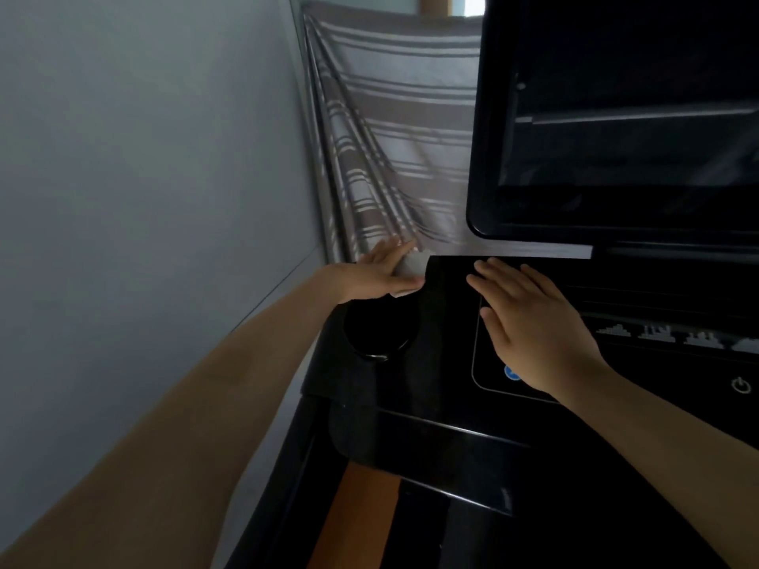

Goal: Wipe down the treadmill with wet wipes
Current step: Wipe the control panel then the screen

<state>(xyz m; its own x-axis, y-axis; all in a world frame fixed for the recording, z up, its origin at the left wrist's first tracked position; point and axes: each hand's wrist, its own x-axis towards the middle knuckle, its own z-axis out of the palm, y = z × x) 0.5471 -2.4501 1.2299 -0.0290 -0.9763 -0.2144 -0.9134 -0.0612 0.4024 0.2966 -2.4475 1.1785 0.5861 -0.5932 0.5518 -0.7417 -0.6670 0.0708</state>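
Observation:
The black treadmill console (443, 363) fills the lower right of the head view, with its dark screen (616, 117) above. My left hand (369, 277) holds a pale folded wet wipe (415, 262) against the console's far left top corner, thumb under the wipe and fingers over it. My right hand (530, 322) lies flat on the glossy control panel, fingers straight and spread, covering part of a blue button (511, 373).
A round cup holder (378, 334) sits in the console just below my left hand. A grey wall (143, 158) runs close along the left. A striped curtain (394, 137) hangs behind the console. A power symbol (741, 385) shows at far right.

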